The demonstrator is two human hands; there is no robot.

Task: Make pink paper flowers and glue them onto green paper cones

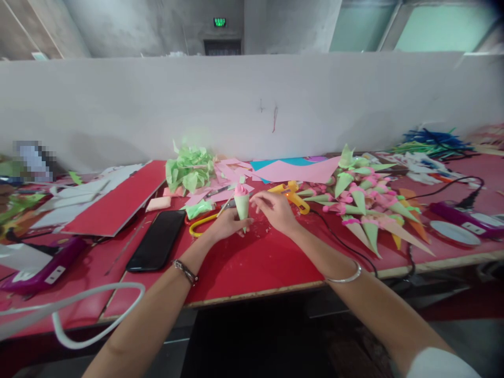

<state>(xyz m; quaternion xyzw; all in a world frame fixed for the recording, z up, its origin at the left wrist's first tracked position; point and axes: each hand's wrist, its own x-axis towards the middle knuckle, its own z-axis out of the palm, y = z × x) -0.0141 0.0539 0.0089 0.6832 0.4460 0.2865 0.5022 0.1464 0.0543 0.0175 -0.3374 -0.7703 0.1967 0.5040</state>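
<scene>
My left hand (229, 223) is closed around a pale green paper cone (243, 207) with a ruffled pink top, held upright with its tip down. Just right of the cone is my right hand (275, 210), fingers bent together in a pinch. Whatever they hold, if anything, is too small to make out. Behind the right hand lies a yellow glue gun (293, 197) with a black cord. Partly hidden by my left hand, a yellow-handled tool (200, 227) rests on the red tabletop (252, 268).
Finished-looking paper cones (360, 202) are heaped at right. A black phone (156, 241) lies at left, near a red board (118, 199). Green crepe paper (191, 168) and pink sheets (299, 170) sit along the back. Purple power strips (464, 218) and a white cable loop (98, 286) flank the work area.
</scene>
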